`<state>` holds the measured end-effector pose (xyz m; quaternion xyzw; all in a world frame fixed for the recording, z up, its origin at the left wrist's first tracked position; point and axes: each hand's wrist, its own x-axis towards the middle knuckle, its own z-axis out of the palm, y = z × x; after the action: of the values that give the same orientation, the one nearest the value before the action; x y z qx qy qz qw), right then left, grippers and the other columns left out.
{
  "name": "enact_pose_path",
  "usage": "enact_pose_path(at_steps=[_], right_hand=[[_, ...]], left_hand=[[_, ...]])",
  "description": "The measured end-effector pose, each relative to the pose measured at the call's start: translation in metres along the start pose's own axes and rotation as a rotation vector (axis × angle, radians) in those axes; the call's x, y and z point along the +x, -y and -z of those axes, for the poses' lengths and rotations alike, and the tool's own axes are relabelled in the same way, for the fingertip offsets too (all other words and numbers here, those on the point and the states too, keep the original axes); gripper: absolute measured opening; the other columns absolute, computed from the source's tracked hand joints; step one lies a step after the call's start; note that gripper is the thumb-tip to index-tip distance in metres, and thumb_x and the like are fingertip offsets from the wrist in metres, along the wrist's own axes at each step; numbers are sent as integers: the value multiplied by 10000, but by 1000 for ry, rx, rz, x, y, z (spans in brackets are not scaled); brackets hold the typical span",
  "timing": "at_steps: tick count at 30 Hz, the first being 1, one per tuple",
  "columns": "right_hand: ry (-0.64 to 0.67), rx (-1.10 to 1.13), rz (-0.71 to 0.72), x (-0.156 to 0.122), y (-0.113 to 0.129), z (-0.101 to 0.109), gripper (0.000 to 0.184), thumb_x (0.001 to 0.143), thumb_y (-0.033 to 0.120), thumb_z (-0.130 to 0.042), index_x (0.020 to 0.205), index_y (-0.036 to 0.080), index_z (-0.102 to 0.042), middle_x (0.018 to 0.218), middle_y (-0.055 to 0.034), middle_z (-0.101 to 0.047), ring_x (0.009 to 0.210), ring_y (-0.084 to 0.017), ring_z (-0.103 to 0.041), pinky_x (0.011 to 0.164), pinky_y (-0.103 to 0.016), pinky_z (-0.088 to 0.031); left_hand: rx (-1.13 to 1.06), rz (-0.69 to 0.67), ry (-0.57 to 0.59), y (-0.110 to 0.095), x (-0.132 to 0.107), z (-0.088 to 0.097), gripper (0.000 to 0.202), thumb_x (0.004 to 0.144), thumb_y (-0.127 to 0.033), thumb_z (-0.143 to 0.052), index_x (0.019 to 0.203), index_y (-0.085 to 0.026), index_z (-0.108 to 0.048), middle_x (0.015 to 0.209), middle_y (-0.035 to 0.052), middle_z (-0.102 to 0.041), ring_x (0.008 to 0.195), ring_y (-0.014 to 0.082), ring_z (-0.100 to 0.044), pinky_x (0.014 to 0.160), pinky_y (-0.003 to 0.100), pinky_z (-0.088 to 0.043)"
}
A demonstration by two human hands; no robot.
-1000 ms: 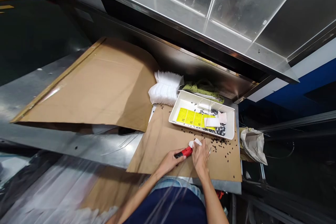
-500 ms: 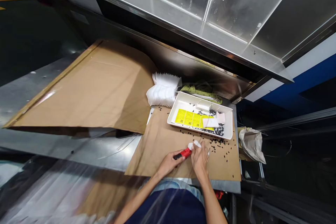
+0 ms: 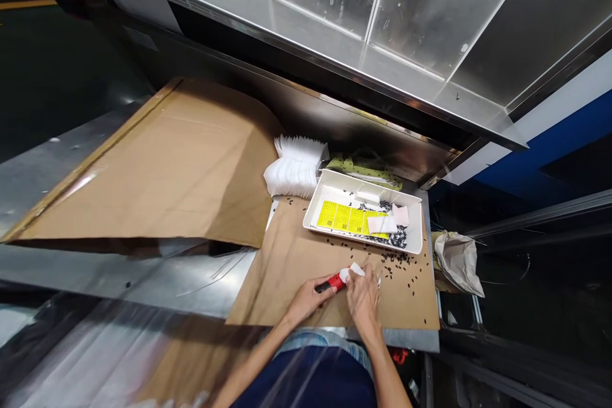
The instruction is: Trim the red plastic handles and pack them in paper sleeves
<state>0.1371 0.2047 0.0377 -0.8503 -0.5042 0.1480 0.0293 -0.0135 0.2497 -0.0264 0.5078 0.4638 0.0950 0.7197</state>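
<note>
My left hand [image 3: 308,299] is wrapped round a red-and-black handheld part [image 3: 331,283], whose exact kind I cannot make out. At its far end sits a small white piece of cloth or paper [image 3: 352,271], pinched by the fingers of my right hand [image 3: 363,296]. A thin silver pointed tool [image 3: 379,281] sticks out beside my right hand; its other end is hidden. Both hands are just above a cardboard sheet [image 3: 268,287]. Beyond them, a white tray [image 3: 313,218] contains small black parts [image 3: 398,240], a yellow label sheet [image 3: 343,217] and pale pads [image 3: 382,224].
Small black pieces [image 3: 396,261] lie scattered on the cardboard right of my hands. A stack of white sheets [image 3: 296,169] stands behind, left of the tray. A large cardboard piece [image 3: 191,159] covers the left. A paper bag [image 3: 456,261] hangs at the right edge.
My right hand has turned slightly, and the white piece at the red part's end has shifted and tilted. The left hand keeps its hold. The view has moved a little.
</note>
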Motion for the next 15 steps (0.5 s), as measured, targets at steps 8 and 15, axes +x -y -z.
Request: enact_pose_path(at_steps=[8,15], right_hand=[[-8,-7,31,-12,10,2,342,971,203,-514,1166,259,-789,1253,-163,-656,1001,-280,-670,865,-375,-508],[-59,-6,-3,-7,5,-6,353,981,240,-499,1220,218,-757,1192,-170,-668,981,-287,-662,818,-371,-509]], left_hand=[[2,-9,-2,-5,-3,0,888,699,-589,-733,1421,-86,-615,555,-56,-472,501,104,-350,470,236,-276],[-13,-15,-24,-10,-5,-2,915,673,-607,-731,1407,-70,-626,564,-50,-487,506,107,-366,471,245,-268]])
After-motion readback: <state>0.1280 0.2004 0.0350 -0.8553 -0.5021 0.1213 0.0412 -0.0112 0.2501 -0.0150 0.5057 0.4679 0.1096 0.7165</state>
